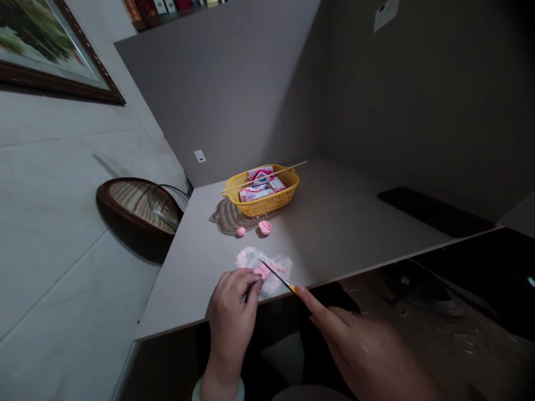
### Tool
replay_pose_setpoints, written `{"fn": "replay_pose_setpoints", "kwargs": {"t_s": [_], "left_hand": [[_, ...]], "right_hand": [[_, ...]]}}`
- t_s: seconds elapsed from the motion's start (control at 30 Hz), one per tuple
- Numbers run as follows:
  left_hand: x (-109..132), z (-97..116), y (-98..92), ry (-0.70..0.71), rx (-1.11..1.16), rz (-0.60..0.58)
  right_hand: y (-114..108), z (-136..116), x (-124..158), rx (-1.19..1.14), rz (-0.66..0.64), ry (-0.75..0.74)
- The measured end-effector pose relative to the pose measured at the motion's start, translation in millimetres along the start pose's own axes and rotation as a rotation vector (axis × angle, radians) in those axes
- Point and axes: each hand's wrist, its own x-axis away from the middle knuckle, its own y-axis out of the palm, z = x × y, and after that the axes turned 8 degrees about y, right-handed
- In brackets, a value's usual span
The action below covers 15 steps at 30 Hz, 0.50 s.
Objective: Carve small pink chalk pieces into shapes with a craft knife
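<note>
Gripping a lump of pink modelling clay, the left hand stood curled and narrow at the bench's near edge, a thin dark rod showing below its fingers; what the rod was could not be told. Item two: the right hand, closed narrow on a yellow-handled craft knife, index finger stretched along the handle, dark blade touching the lump. Beneath both lay a flattened pale-pink clay sheet on the grey bench. Just beyond it: two small pink clay balls, set slightly apart. Further on: a yellow plastic basket holding pink-and-white printed boxes, a wooden skewer lying across its rim. Left of the bench: a round wood-framed tray and a glass lid, both tilted against a pale marble wall. Above them: a framed painting. Right, along the far edge: a black strip. Top: a shelf of books and a pinned paper. Box print too small to read; no legible brand or writing.
</note>
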Motion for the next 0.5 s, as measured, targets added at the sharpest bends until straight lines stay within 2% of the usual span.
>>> {"fn": "replay_pose_setpoints", "kwargs": {"t_s": [0.3, 0.5], "left_hand": [[1, 0, -0.1, -0.025, 0.03, -0.005], [1, 1, -0.1, -0.029, 0.018, 0.001]], "right_hand": [[16, 1, 5, -0.02, -0.042, 0.008], [13, -2, 4, -0.062, -0.06, 0.035]]}}
